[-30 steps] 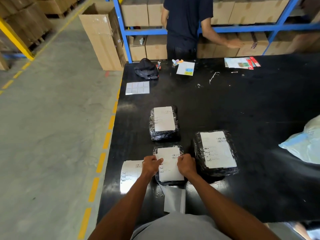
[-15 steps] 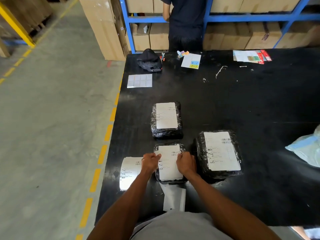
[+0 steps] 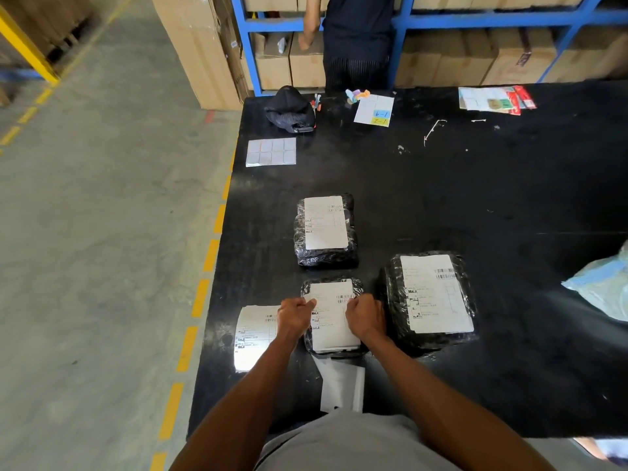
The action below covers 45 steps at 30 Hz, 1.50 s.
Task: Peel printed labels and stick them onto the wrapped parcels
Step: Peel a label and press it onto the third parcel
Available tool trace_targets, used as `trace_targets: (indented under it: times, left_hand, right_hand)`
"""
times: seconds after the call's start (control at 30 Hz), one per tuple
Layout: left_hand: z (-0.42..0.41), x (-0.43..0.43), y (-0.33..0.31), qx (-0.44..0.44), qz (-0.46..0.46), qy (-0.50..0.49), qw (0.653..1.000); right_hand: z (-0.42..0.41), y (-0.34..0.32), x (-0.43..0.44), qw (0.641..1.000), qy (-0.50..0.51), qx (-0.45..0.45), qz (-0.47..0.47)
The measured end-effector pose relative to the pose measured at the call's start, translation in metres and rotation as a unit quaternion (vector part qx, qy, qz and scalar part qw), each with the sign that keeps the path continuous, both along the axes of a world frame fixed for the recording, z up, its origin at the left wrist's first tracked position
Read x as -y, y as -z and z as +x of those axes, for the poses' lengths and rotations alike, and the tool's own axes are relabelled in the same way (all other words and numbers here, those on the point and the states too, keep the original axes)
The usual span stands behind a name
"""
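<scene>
Three black-wrapped parcels lie on the black table (image 3: 509, 205). The near parcel (image 3: 334, 346) carries a white label (image 3: 331, 321). My left hand (image 3: 295, 316) is curled at its left side, thumb on the label's left edge. My right hand (image 3: 365, 316) is curled at its right side, touching the label's right edge. The far parcel (image 3: 326, 229) and the larger right parcel (image 3: 430, 297) each wear a label. A loose printed label sheet (image 3: 253, 334) lies left of my left hand. A white backing strip (image 3: 341, 385) lies just below the near parcel.
A grid sticker sheet (image 3: 271, 151), a black cap (image 3: 290, 110), note papers (image 3: 373, 109) and packets (image 3: 494, 99) sit at the table's far side. A person (image 3: 353, 39) stands at the blue shelving with cartons. A pale blue bag (image 3: 603, 287) lies at right. The table edge runs at left.
Both hands stay at the near parcel's sides with hardly any shift. My view has tilted slightly. The person at the shelves has moved their arms.
</scene>
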<state>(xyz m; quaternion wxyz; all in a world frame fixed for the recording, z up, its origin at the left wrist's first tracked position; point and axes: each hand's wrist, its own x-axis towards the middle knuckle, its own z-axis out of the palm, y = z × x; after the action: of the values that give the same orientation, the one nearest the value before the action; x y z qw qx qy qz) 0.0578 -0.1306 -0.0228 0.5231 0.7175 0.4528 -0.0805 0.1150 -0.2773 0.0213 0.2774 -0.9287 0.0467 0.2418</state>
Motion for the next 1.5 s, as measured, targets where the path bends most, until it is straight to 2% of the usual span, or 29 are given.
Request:
trace_targets:
  times: [0.23, 0.43, 0.7, 0.8, 0.87, 0.93, 1.0, 1.1, 1.27, 1.4, 1.5]
  left_hand:
    - [-0.001, 0.002, -0.001, -0.007, 0.005, -0.005, 1.0]
    - [-0.001, 0.002, -0.001, -0.012, 0.006, -0.013, 1.0]
    - [-0.002, 0.004, -0.006, 0.005, 0.016, -0.007, 1.0]
    - [-0.003, 0.002, -0.004, 0.017, 0.012, -0.004, 1.0]
    - [-0.004, -0.001, -0.001, 0.019, 0.009, 0.007, 1.0]
    - [-0.005, -0.003, -0.002, 0.021, 0.003, 0.015, 1.0]
    - [-0.008, -0.004, -0.005, 0.028, 0.003, 0.022, 0.999]
    - [-0.018, -0.002, -0.007, 0.035, -0.001, 0.013, 0.999]
    - [-0.043, 0.0, -0.015, 0.054, -0.108, 0.0, 0.993]
    - [-0.07, -0.003, -0.026, 0.062, -0.13, 0.066, 0.987]
    - [-0.088, -0.002, -0.032, 0.034, -0.14, 0.142, 0.979]
  right_hand:
    - [0.004, -0.003, -0.001, 0.999, -0.023, -0.006, -0.03]
    - [0.015, -0.011, -0.006, 0.991, -0.099, -0.005, -0.092]
    - [0.024, -0.021, -0.013, 0.946, -0.255, 0.038, -0.198]
    - [0.019, -0.02, -0.012, 0.928, -0.311, 0.105, -0.178]
    - [0.013, -0.014, -0.009, 0.901, -0.381, 0.134, -0.159]
    - [0.007, -0.007, -0.006, 0.885, -0.429, 0.098, -0.149]
    - [0.002, -0.002, 0.001, 0.887, -0.436, 0.046, -0.146]
    - [-0.003, 0.002, 0.006, 0.886, -0.44, 0.028, -0.145]
    - [0.002, 0.001, 0.008, 0.879, -0.449, -0.006, -0.162]
    - [0.004, 0.002, 0.008, 0.873, -0.458, -0.025, -0.164]
    - [0.004, 0.004, 0.007, 0.869, -0.463, -0.03, -0.17]
